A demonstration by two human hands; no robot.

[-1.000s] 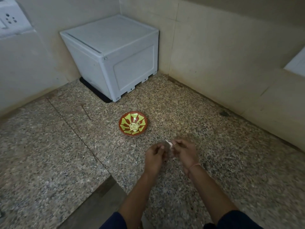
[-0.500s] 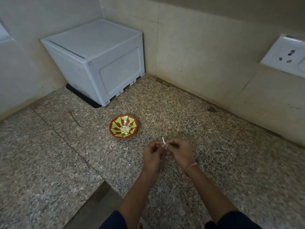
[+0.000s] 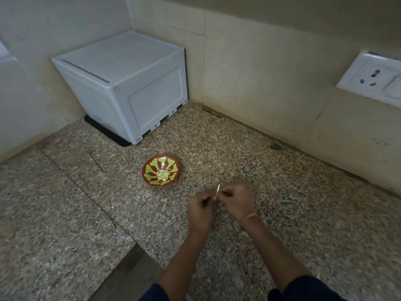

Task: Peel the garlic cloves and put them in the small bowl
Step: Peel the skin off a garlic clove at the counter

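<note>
Garlic clove [image 3: 218, 189], pale, papery-skinned, is pinched between fingertips of left hand [image 3: 200, 210] and right hand [image 3: 236, 204], near the red-and-yellow patterned small bowl [image 3: 171, 168].

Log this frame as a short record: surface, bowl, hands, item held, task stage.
surface: speckled stone counter in a wall corner
bowl: small red-and-green bowl, pale cloves at its centre
hands: left hand and right hand, fingertips meeting, on the near side of the bowl
held: pale sliver pinched between them, likely garlic skin
stage: peeling underway
other: white box in corner; wall socket at right
</note>
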